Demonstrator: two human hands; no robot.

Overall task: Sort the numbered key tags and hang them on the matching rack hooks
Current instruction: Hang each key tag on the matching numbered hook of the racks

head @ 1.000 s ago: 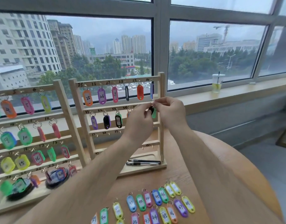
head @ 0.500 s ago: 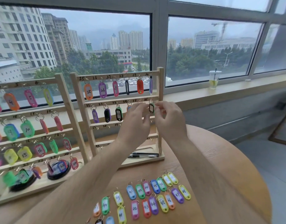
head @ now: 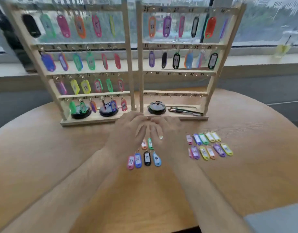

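Picking step: left hand (head: 126,133) and right hand (head: 166,130) hover over loose tags (head: 150,143) on the counter (head: 44,157), each grip released (blurred, nothing visibly held); tag 37 (head: 131,162) lies just below; next, pinch it and hang it on the right rack (head: 178,71), hook 37.

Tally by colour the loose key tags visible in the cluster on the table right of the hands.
Yellow tags: 4
Pink or red tags: 2
Purple tags: 2
Blue tag: 1
Green tag: 1
Orange tag: 1
Total: 11
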